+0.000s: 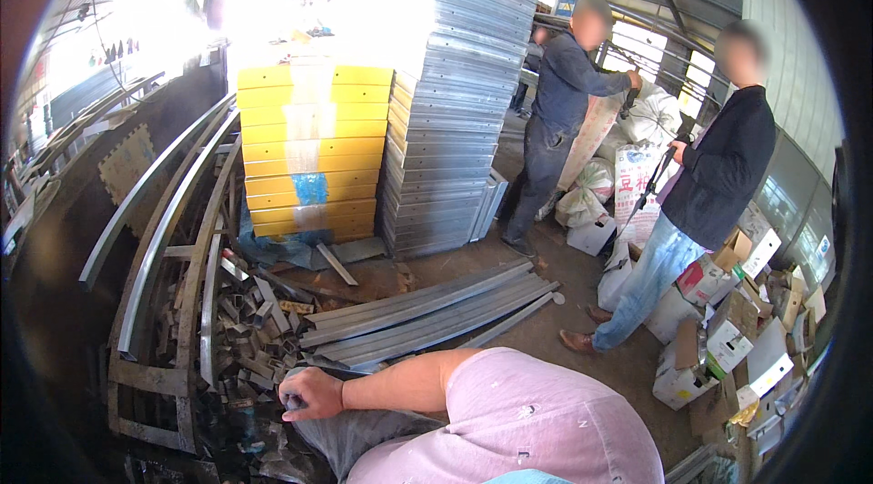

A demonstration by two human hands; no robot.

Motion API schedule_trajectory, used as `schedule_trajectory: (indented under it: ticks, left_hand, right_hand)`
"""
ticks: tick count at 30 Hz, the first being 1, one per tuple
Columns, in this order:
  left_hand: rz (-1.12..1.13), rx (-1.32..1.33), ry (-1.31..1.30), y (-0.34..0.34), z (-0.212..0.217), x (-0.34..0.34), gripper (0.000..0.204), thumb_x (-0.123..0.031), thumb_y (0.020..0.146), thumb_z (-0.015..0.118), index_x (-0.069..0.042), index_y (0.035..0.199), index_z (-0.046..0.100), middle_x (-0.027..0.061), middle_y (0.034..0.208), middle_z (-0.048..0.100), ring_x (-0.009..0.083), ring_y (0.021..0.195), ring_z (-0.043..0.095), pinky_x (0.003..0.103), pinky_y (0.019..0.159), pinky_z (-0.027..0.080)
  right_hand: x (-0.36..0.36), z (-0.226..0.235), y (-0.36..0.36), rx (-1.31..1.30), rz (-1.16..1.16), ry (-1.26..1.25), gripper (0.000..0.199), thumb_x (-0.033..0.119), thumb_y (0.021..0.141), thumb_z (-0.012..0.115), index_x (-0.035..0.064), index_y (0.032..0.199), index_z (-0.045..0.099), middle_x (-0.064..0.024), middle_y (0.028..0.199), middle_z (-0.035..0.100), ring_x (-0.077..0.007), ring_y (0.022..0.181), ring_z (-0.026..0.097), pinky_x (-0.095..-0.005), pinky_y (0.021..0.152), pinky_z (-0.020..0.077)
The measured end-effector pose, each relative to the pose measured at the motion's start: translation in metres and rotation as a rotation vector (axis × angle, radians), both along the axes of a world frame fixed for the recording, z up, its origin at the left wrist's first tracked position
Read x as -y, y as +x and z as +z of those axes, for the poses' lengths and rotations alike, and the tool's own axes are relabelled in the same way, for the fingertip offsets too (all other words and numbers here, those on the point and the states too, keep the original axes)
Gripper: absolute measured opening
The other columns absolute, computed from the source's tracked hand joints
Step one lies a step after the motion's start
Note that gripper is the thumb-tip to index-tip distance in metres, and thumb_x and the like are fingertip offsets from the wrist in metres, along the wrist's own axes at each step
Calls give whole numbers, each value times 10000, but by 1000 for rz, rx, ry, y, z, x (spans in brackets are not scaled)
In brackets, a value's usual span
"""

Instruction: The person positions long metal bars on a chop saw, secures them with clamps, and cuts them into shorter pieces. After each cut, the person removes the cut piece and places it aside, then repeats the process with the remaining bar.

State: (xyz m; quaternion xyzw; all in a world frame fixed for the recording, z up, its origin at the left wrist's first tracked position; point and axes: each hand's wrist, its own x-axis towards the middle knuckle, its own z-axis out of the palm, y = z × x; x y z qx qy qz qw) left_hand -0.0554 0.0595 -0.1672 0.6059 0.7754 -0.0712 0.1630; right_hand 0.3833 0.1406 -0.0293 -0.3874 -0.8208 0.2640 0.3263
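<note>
My right hand point(315, 393) is closed, its arm reaching leftward from the pink sleeve point(509, 393). It is at the knee of my grey trousers point(364, 439). Something small and dark shows by the thumb, too unclear to name. Just beyond the hand lies a heap of short cut metal tube pieces point(264, 316). More dark scraps point(277, 461) lie below it, partly in shadow. Long grey metal profiles point(436, 316) rest on the floor past my forearm. My left hand is out of sight.
Curved metal rails point(150, 239) and a ladder-like frame point(150, 379) stand left. Behind are stacked yellow panels point(350, 139) and a tall grey stack point(455, 120). Two people point(555, 102) point(718, 157) stand right, near white sacks point(637, 175) and cardboard boxes point(737, 329).
</note>
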Motion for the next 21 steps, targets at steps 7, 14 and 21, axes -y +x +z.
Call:
schedule_trajectory:
  ticks: [7,14,21]
  left_hand:
    - [-182,-261,-452,-23,-84,8,350,-373,983,714,-187,1248,846,96,1388,770,284,1322,723,473,1067,608]
    - [-271,-288,-520,-3,-61,7,309,-337,932,781,-231,1210,865,60,1345,795,263,1298,739,444,1068,612]
    - [-419,-552,-218,-4,-75,23,299,-359,952,777,-247,1214,865,17,1348,795,233,1292,742,435,1065,616]
  right_hand:
    - [-2,-1,-6,-6,14,33,464,512,917,811,64,960,701,-129,863,702,-362,856,710,-459,761,549]
    - [4,-3,5,35,-25,-4,456,501,917,814,62,978,706,-139,901,722,-364,872,721,-462,767,558]
    - [3,-3,2,49,-27,19,454,500,915,817,64,970,701,-138,888,715,-366,867,717,-462,767,551]
